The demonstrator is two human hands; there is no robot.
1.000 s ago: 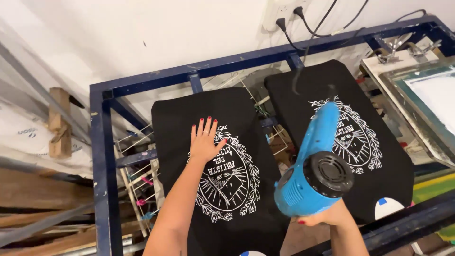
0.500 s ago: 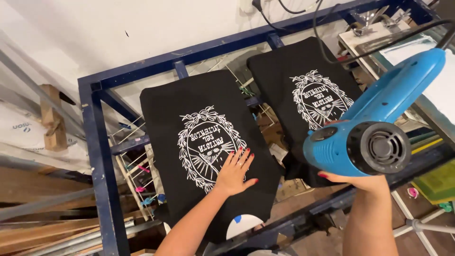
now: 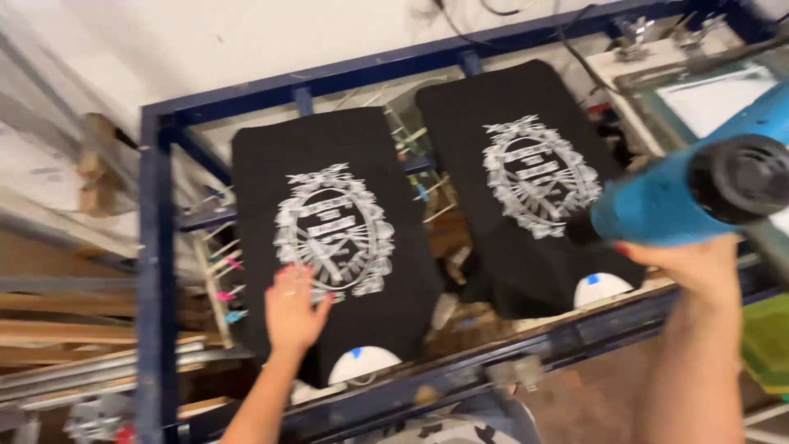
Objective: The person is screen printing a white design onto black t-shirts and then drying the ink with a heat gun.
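Note:
My left hand (image 3: 293, 313) lies flat, fingers apart, on the lower left part of a black shirt (image 3: 329, 238) with a white oval print, stretched over a platen. My right hand (image 3: 694, 267) grips a blue heat gun (image 3: 699, 193) from below, at the right edge of view. The gun's nozzle points left, toward a second black printed shirt (image 3: 526, 177) on the neighbouring platen. The gun hangs above that shirt's right side and hides part of it.
A dark blue metal frame (image 3: 152, 247) surrounds both platens. A printing screen (image 3: 715, 94) lies at the top right. Wooden boards and metal bars (image 3: 74, 329) sit at the left. Black cables (image 3: 575, 57) hang from the wall behind.
My left hand has slid down and left over the near shirt's print. My right hand has swung the heat gun further right, with its nozzle now toward the far shirt. The view shifted.

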